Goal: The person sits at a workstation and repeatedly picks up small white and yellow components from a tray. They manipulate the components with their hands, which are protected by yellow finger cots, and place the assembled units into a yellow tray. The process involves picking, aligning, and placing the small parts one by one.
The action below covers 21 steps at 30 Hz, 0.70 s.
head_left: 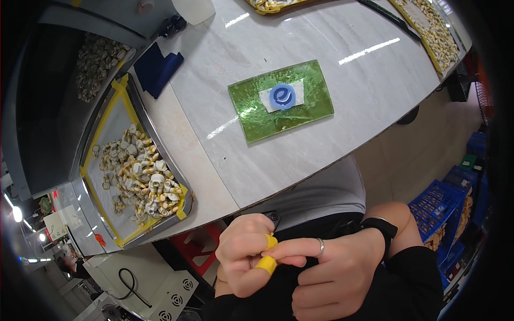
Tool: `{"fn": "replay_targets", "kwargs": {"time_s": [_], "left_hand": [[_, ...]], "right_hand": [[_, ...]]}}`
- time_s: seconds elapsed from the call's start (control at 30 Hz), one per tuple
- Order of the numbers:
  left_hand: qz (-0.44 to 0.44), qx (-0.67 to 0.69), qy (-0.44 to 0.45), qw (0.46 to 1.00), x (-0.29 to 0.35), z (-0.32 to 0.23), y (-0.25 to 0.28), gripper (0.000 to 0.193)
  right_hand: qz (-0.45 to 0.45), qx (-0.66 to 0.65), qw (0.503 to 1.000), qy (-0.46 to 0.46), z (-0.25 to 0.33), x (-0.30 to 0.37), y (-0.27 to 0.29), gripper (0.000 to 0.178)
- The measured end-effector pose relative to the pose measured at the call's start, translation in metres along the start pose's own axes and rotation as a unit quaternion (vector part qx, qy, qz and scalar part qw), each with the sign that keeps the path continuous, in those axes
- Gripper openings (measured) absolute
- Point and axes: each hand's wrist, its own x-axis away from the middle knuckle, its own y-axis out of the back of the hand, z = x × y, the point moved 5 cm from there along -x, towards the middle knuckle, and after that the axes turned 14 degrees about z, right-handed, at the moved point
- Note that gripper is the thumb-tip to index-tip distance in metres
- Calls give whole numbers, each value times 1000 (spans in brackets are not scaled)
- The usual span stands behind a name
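My left hand point(241, 254) is raised in front of my body with its fingers curled. Yellow wraps point(266, 264) cover its thumb tip and a fingertip. My right hand point(337, 267), with a silver ring and a black wristband, reaches across. Its index finger meets the wrapped fingertips of my left hand, the thumb tucked below. Whatever may be pinched between these fingers is hidden. Beyond my hands, a green translucent plate point(313, 115) lies on the table. On it sits a white patch point(266, 100) bearing a round blue piece point(282, 96) with a curved groove.
At the left, a yellow-taped metal tray point(104, 152) holds many small white and gold pieces point(142, 176). A dark blue cloth point(157, 69) lies behind it. Another tray point(428, 40) of small pale pieces stands far right. Blue crates point(436, 206) are stacked beyond the table's right edge.
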Motion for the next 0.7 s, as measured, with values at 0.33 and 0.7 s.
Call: {"fn": "replay_targets", "kwargs": {"time_s": [0.33,0.7], "left_hand": [[31,-97,-65,993,-6,1,0,41],[37,-96,-106,989,-3,5,1,47]], "right_hand": [[-4,3,1000,-6,-1,0,-1,23],[-49,5,998,42,-1,5,-3,25]]}}
